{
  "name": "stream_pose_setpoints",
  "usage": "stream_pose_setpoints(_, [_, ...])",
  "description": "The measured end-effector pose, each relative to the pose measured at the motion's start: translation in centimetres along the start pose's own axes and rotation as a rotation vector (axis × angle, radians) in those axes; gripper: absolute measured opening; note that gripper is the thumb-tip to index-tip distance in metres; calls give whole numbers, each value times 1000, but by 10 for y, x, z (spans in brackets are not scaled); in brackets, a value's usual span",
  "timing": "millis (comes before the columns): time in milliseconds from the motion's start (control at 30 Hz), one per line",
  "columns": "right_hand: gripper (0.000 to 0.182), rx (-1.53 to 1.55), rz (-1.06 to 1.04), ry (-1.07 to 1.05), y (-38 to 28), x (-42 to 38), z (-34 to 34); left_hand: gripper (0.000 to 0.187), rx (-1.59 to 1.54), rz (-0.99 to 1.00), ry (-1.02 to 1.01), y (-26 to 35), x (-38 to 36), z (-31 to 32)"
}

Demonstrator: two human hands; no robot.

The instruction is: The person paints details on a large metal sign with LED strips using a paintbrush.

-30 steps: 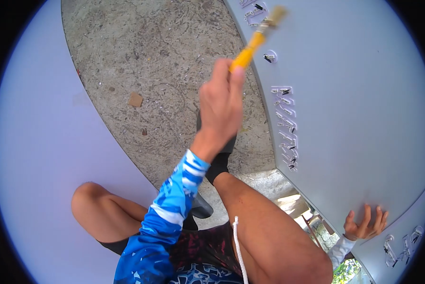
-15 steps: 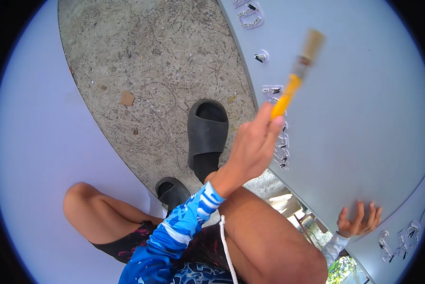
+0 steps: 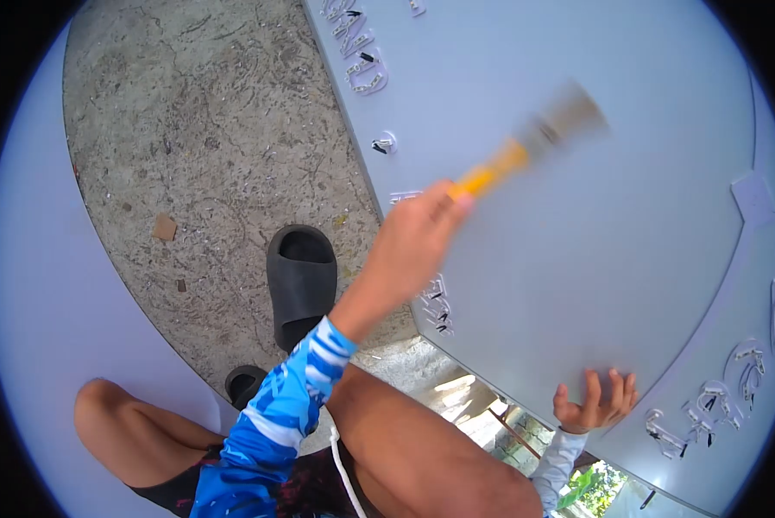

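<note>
A paintbrush (image 3: 494, 169) with a yellow handle is gripped in my left hand (image 3: 412, 240), its blurred bristles over the pale grey panel (image 3: 569, 285). My right hand (image 3: 592, 402) rests at the panel's lower edge, fingers apart, holding nothing. Small outlined pieces bearing white modules and black bits line the panel's left side, among them a rounded piece (image 3: 368, 73) and a single small one (image 3: 383, 143). My left hand and forearm partly cover this row. More such pieces (image 3: 707, 410) lie to the right of my right hand.
Speckled concrete floor (image 3: 206, 112) lies between the grey panel and another pale surface (image 3: 42, 259) at left. A brown scrap (image 3: 165, 228) is on the floor near my dark slide sandal (image 3: 303, 281). A lilac square (image 3: 754, 200) sits at the panel's right.
The brush has swung from nearly upright to a lean toward the right. My view has shifted right, so the panel fills more of it. My right hand stays on the panel's edge.
</note>
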State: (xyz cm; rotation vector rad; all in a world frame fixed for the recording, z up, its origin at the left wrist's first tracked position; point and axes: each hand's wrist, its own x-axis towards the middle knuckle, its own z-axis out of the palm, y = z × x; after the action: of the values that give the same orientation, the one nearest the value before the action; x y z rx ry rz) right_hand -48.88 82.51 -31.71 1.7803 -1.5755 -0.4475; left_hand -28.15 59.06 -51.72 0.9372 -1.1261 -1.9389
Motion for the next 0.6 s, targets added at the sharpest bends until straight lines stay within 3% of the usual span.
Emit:
stream_pose_setpoints(33, [47, 13, 6, 4, -1, -1, 0, 26, 3, 5, -3, -2, 3, -5])
stream_pose_setpoints(100, [46, 11, 8, 16, -2, 0, 2, 30, -867, -320, 187, -4, 8, -19])
stream_pose_setpoints(133, [45, 8, 5, 14, -2, -1, 1, 30, -865, -321, 184, -4, 3, -13])
stream_pose_setpoints(200, [45, 7, -2, 10, -1, -2, 1, 31, -245, 66, 183, -5, -22, 5])
stream_pose_setpoints(233, [45, 2, -7, 9, 0, -2, 1, 31, -248, 69, 178, -4, -29, 6])
stream_pose_setpoints(300, [45, 2, 1, -13, 0, -4, -2, 32, 319, 393, -213, -2, -38, 10])
stream_pose_setpoints(333, [45, 12, 3, -26, 1, -3, -2, 32, 302, 413, -221, 0, -36, 13])
stream_pose_setpoints(400, [45, -10, -1, -28, 0, -2, -3, 31, 273, 185, -164, 6, -29, 14])
stream_pose_setpoints(433, [45, -1, -5, -39, -1, -2, -3, 31, 260, 206, -174, 6, -22, 11])
stream_pose_setpoints(500, [45, -11, 4, -37, -3, -1, -3, 31, -606, -172, 144, 7, -5, 4])
stream_pose_setpoints(533, [45, 6, 8, -43, -3, -1, -4, 31, -608, -169, 128, 14, -5, 7])
stream_pose_setpoints(600, [45, 2, 13, -39, -3, -2, -3, 36, -513, 22, -165, 37, -14, 14])
